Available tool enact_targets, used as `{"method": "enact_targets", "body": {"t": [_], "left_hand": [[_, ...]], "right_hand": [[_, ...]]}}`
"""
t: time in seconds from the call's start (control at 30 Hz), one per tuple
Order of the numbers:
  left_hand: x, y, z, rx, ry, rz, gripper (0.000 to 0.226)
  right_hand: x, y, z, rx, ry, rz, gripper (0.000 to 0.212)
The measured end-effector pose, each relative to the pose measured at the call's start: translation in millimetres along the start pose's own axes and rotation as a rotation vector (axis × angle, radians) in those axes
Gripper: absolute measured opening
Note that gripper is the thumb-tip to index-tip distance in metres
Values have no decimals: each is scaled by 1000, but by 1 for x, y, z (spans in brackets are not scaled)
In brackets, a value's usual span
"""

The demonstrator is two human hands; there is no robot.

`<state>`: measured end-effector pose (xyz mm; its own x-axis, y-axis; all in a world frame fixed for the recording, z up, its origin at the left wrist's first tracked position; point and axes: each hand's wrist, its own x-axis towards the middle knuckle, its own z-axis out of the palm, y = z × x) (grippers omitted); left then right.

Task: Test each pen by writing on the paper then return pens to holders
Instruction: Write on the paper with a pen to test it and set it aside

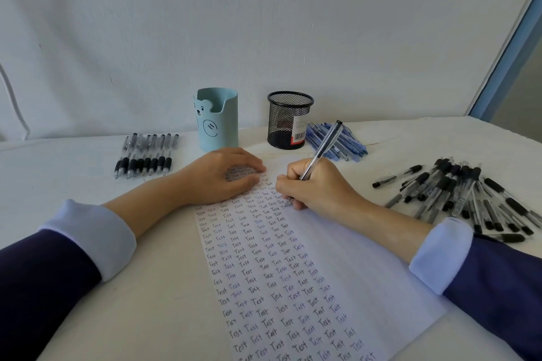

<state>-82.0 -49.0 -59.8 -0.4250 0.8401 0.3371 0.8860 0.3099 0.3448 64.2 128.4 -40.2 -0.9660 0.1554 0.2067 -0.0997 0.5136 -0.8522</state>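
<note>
right hand [318, 184] fingers clamped on pen [321, 151], tip on paper [337, 258] | left hand [223, 174] fingers together, loosely bent, pressing paper's top edge

Bottom edge cuts off paper [337, 272]. Its top rows of writing sit under left hand [217, 176]. Middle of pen [322, 149] hidden inside right hand [316, 184]. On mesh holder [289, 114], label [299, 132] too small to read. Some blue pens [337, 142] partly behind mesh holder.

Both forearms reach forward, bare below turned-back sleeves [88, 239]. The left grip [220, 177] lies palm down, fingers slightly arched and spread. The right grip [313, 184] curls round a pen [322, 148], pinching it low, tip pointing down.
</note>
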Motion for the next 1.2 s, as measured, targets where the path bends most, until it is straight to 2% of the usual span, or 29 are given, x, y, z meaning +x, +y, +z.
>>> {"method": "enact_targets", "body": {"t": [0.53, 0.7, 0.87, 0.93, 1.03, 1.1, 1.2], "left_hand": [[0, 1, -1, -3, -9, -8, 40], [-1, 1, -1, -6, -12, -5, 45], [-1, 1, 0, -10, -10, -11, 50], [-1, 1, 0, -12, -8, -12, 48], [-1, 1, -1, -9, -4, -13, 37], [-2, 1, -2, -9, 16, -10, 36], [-4, 2, -2, 15, 20, 6, 47]], "right_hand": [[0, 2, -2, -20, 40, -32, 43], [0, 3, -1, -7, 37, -36, 40], [0, 4, -2, -2, 49, -31, 46], [2, 1, -4, 37, 38, -32, 42], [5, -3, -12, 22, 45, -79, 50], [7, -5, -20, -13, 81, -112, 43], [13, -9, -33, -71, 133, -94, 27]]}}
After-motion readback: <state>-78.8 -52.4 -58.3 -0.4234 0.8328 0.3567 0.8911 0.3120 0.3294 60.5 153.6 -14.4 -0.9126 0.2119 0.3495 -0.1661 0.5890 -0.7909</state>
